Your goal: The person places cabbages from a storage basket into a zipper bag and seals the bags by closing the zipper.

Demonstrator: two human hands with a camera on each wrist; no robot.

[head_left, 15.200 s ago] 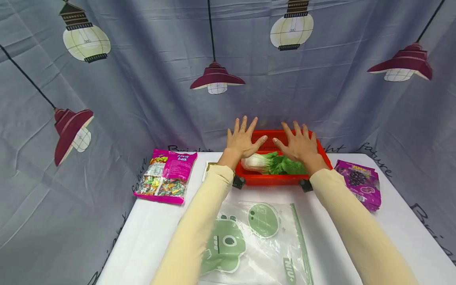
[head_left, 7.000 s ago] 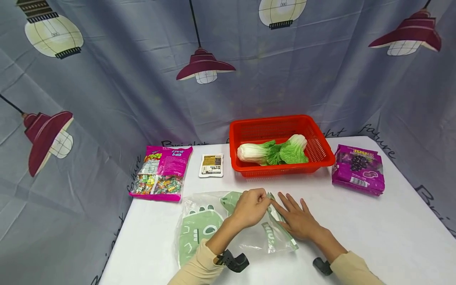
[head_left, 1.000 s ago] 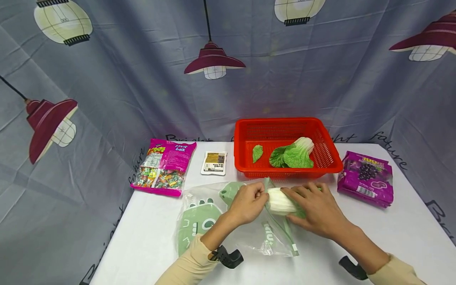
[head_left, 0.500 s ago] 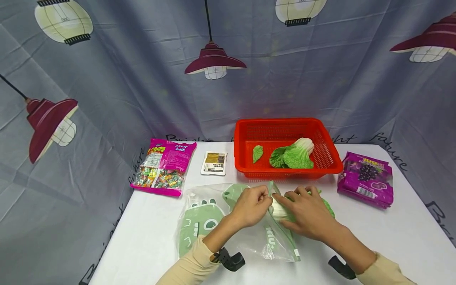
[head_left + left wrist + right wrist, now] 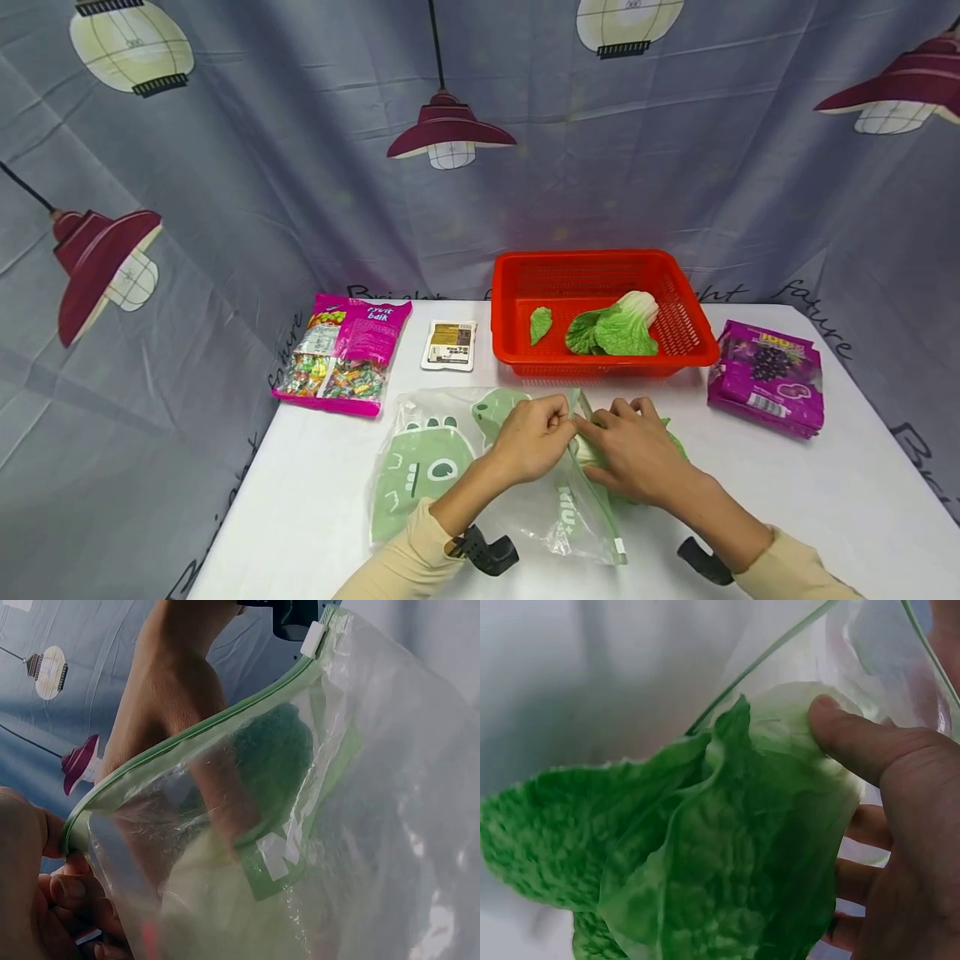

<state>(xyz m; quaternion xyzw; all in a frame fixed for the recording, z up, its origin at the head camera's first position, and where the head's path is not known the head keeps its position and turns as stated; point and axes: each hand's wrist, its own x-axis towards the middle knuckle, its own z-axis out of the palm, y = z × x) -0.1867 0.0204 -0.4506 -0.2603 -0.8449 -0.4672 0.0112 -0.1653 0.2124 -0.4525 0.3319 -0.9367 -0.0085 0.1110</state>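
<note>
Right grip [image 5: 633, 450] curled round cabbage [image 5: 727, 847], palm down.

Sleeves: long, pale cream-yellow, pushed up short of the wrists on both arms
Left hand [image 5: 534, 439]: bare, no rings or glove
Right hand [image 5: 633, 454]: bare, no rings or glove
Left wrist: black camera mount [image 5: 486, 550] strapped under the forearm
Right wrist: black mount [image 5: 703, 560] of the same kind
</note>
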